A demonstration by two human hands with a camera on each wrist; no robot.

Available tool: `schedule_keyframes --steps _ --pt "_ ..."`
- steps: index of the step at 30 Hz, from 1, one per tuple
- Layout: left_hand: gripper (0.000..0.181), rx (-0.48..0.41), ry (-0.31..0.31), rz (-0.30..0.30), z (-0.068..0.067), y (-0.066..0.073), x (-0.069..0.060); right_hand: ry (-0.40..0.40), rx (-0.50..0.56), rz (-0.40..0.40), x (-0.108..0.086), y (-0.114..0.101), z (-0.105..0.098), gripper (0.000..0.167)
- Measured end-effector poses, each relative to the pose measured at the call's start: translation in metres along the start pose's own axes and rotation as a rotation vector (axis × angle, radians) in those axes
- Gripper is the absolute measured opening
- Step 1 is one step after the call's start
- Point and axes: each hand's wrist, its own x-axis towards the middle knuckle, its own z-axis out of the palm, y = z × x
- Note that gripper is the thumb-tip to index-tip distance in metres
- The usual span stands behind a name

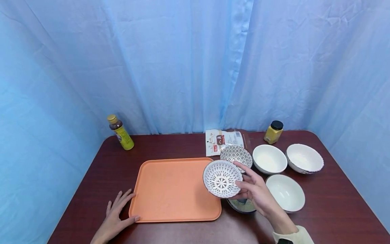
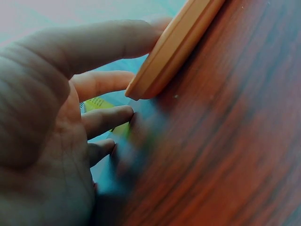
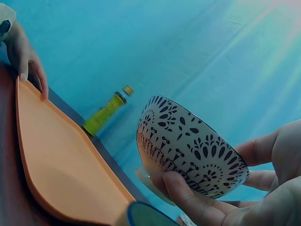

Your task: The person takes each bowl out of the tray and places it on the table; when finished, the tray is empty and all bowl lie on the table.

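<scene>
My right hand (image 1: 254, 189) grips a small bowl (image 1: 221, 178) with a dark pattern on white, its inside tilted toward the head camera. The thumb and fingers hold the bowl (image 3: 188, 146) by its side and underside in the right wrist view. It is raised above the right edge of an orange tray (image 1: 176, 189). At the tray's near left corner lies my left hand (image 1: 114, 217), fingers spread and fairly straight. Its thumb and a finger touch the tray rim (image 2: 164, 56). Below the held bowl, a dark-rimmed bowl (image 1: 243, 206) is partly hidden by the right hand.
Right of the tray stand a patterned bowl (image 1: 236, 154), a white bowl (image 1: 269, 158), a dark-rimmed white bowl (image 1: 304, 158) and another pale bowl (image 1: 286, 194). Farther back are a food packet (image 1: 223, 139) and a black-lidded yellow jar (image 1: 273, 133). A bottle (image 1: 122, 134) stands back left.
</scene>
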Motion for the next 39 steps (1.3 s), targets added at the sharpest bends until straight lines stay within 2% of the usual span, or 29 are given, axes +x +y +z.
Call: schedule_keyframes --steps 4,10,16,19,27,33,39 --pt "0.077 -0.014 -0.003 0.003 0.000 0.001 0.000 -0.003 0.015 -0.044 -0.009 0.000 -0.015 0.060" --pt "0.077 -0.021 -0.009 -0.008 -0.001 0.002 0.001 -0.064 0.108 -0.133 -0.023 0.002 -0.042 0.058" --pt "0.077 -0.014 -0.012 -0.010 -0.002 0.001 0.000 -0.010 0.151 -0.135 -0.039 0.005 -0.070 0.058" --pt "0.077 -0.010 -0.014 -0.016 -0.003 0.001 0.000 0.015 0.175 -0.163 -0.047 0.006 -0.082 0.060" --pt "0.077 -0.026 -0.030 -0.021 -0.002 0.000 0.000 -0.015 0.303 -0.277 -0.066 0.013 -0.113 0.065" --pt "0.077 -0.032 -0.027 -0.026 -0.002 -0.001 0.000 -0.006 0.351 -0.302 -0.078 0.016 -0.133 0.063" --pt "0.078 -0.016 -0.027 -0.036 -0.002 0.000 0.000 -0.014 0.464 -0.339 -0.091 0.018 -0.154 0.065"
